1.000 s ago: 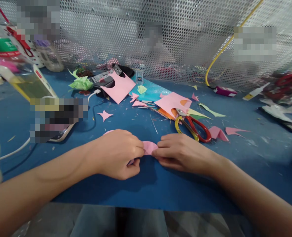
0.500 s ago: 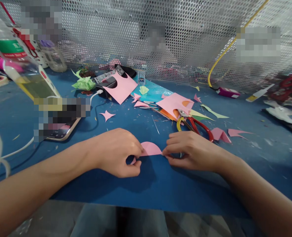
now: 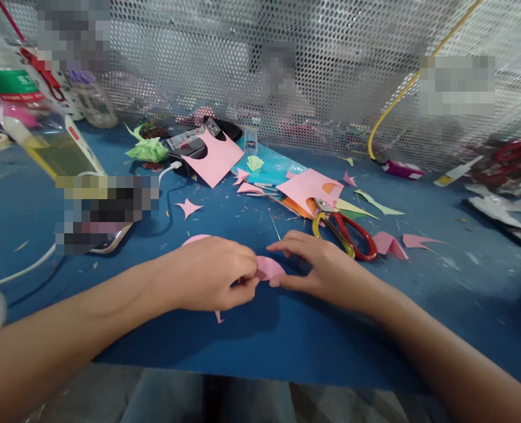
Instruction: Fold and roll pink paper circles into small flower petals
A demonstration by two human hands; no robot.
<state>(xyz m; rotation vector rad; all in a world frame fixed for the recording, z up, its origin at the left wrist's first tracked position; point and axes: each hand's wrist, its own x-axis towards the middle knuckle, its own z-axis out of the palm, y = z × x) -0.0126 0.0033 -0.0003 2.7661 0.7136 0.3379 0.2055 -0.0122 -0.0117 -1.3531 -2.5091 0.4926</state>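
Between my hands is a small folded pink paper [image 3: 270, 268] with a rounded upper edge. My left hand [image 3: 225, 273] pinches its left end, fingers curled. My right hand [image 3: 309, 264] has its thumb at the paper's lower right edge, and its index finger is raised apart above it. Another pink paper piece [image 3: 196, 239] shows behind my left hand, and a thin pink scrap [image 3: 219, 316] lies below that hand. Red and yellow-handled scissors [image 3: 344, 232] lie beyond my right hand.
Pink sheets with curved cutouts [image 3: 214, 158] and colored scraps lie farther back on the blue table [image 3: 260, 346]. A phone [image 3: 114, 238], white cable and bottle [image 3: 53, 141] stand left; a perforated metal panel [image 3: 331, 76] rises behind.
My right hand's fingers have opened and moved left over the paper. The pink paper beyond my left hand and the scrap below it now show.
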